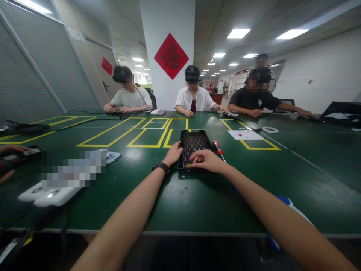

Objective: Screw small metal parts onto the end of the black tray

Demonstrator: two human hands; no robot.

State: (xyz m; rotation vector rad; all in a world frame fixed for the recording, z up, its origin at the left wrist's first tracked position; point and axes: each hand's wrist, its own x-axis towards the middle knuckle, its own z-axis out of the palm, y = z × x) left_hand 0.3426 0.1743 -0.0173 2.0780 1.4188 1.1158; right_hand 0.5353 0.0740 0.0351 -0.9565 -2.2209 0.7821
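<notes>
A black rectangular case [186, 171] lies on the green table in front of me, its open top showing rows of dark round cells or holes. My left hand [173, 154] grips its left wall, with a dark band around the wrist. Over the near end of the case is my right hand [208, 160], thumb and fingers brought together low inside it. Whatever is between those fingertips is too small to make out. A small yellowish piece [188, 165] shows just below them. Along the case's right side rests a screwdriver [216, 146] with a red handle.
Yellow tape rectangles mark the green table [135, 203]. A white device [50, 194] lies at left, near another person's hand [17, 148]. A paper sheet [246, 135] and white cable coil [270, 130] lie to the right. My right forearm partly covers a blue-and-white object [291, 207]. People sit opposite.
</notes>
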